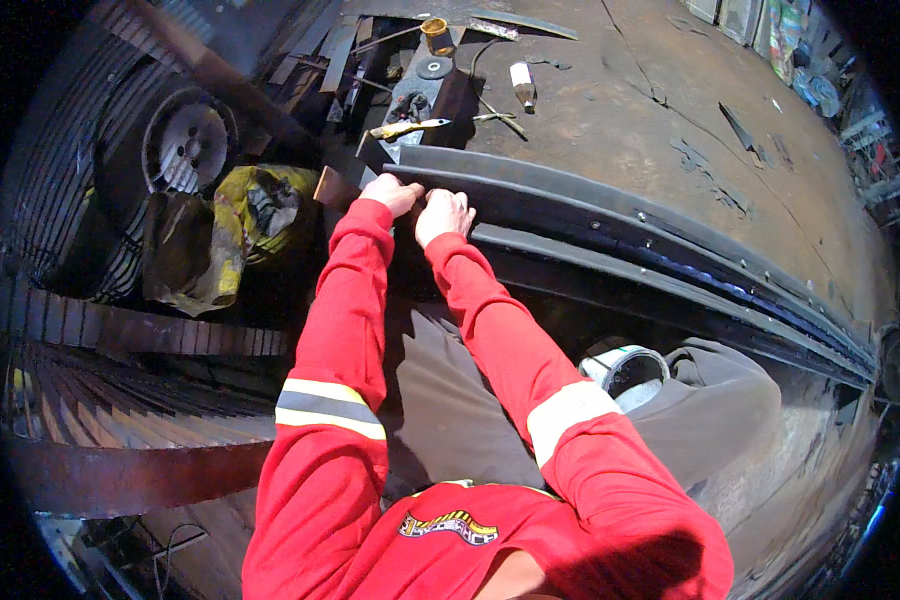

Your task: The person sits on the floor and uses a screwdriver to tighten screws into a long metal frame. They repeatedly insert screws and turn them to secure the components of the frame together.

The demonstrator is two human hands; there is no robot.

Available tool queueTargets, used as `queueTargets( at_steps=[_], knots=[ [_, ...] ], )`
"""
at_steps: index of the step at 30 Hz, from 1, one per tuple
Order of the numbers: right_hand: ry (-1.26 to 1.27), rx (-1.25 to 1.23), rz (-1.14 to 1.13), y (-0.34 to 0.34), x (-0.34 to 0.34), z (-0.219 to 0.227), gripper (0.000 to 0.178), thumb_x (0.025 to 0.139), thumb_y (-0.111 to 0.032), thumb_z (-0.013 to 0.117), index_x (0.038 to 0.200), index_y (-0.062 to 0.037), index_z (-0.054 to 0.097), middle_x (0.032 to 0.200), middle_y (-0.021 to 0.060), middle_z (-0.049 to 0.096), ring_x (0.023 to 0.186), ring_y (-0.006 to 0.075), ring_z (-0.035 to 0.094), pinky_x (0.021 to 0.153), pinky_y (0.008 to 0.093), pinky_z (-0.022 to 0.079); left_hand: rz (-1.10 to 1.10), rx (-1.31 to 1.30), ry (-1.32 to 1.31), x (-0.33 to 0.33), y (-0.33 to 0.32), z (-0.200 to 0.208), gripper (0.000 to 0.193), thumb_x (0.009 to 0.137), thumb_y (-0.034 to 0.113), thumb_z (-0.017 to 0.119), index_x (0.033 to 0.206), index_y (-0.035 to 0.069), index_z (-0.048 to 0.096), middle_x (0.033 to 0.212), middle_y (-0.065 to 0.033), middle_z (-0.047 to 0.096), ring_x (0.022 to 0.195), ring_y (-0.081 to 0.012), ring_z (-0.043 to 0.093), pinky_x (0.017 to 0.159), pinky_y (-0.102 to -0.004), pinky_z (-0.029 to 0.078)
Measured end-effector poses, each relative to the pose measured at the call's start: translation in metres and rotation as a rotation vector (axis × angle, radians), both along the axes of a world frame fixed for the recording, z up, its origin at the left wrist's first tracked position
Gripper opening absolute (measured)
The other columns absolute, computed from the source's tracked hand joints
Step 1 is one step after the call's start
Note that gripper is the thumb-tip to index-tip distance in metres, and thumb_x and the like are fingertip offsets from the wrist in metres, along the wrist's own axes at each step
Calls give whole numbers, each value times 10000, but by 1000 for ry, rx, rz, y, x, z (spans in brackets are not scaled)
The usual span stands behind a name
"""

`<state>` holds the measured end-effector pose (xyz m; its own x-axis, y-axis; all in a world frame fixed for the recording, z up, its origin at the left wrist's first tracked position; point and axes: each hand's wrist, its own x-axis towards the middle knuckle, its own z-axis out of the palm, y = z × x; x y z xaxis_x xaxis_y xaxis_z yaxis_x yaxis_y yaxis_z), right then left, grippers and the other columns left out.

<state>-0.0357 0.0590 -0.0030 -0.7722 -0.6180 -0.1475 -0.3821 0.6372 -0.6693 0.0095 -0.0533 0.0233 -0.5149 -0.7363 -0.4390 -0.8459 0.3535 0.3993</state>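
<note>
Just above the middle of the frame, both hands rest on the near end of a long dark metal rail (610,225). The left hand (393,192) lies curled over the rail's end, fingers bent down onto the top edge; whether its grip actually closes around the metal cannot be told from here. The right hand (444,213) sits just beside it, touching the same edge with fingers folded, and its grip is equally unclear. The two hands are nearly touching each other.

The rail runs from the hands toward the right edge of the frame, curving down to the lower right, with a row of small bolts along its upper strip. Just left of the left hand, a small brown block (332,186) leans by the rail's end. Further left lies a crumpled yellow cloth (260,205), and above it, in the upper left, a wheel rim (184,146).

Above the hands, near the top centre, lie a yellow-handled tool (406,129), a grinding disc (433,68), a small yellow cup (435,30) and a white bottle (522,84). In the lower right, beside the person's knee, stands a white bucket (625,368).
</note>
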Motion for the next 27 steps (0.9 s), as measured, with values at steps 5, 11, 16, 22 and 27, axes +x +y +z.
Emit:
queueTargets(
  at_steps=[5, 11, 16, 22, 27],
  knots=[
    [164, 8, 28, 3, 2, -7, 207, 815, -244, 587, 894, -79, 685, 996, 108, 657, 1040, 288, 538, 905, 445, 380, 15, -93, -21, -8, 1, -5, 457, 719, 390, 738, 949, -3, 700, 1002, -208, 671, 961, -305, 652, 850, -373, 508],
    [129, -3, 49, 7, -1, -6, 206, 811, -244, 602, 888, -72, 685, 979, 117, 658, 1043, 294, 538, 894, 450, 398, 45, -257, 16, -5, 14, 2, 456, 652, 404, 795, 854, 2, 723, 904, -190, 696, 863, -260, 685, 790, -355, 526],
    [79, -10, 42, 2, 2, -5, 188, 837, -213, 550, 857, -80, 681, 1006, 81, 658, 1068, 269, 516, 919, 442, 370, 16, -6, -94, -5, -5, -9, 507, 721, 359, 755, 1080, 13, 664, 1131, -197, 639, 1059, -311, 618, 903, -384, 490],
    [127, 30, 57, 7, -1, -5, 193, 843, -187, 525, 871, -71, 677, 1015, 89, 646, 1082, 286, 500, 937, 464, 359, 24, -280, 31, -6, 20, 7, 468, 694, 424, 756, 877, -4, 714, 936, -182, 693, 890, -286, 675, 792, -364, 522],
    [125, 27, 23, 0, 3, -6, 198, 856, -189, 524, 890, -74, 681, 1000, 80, 653, 1075, 281, 512, 948, 469, 362, -49, -125, -28, -2, 1, -9, 483, 746, 439, 699, 893, -22, 706, 943, -210, 683, 894, -304, 671, 797, -378, 518]
  ],
)
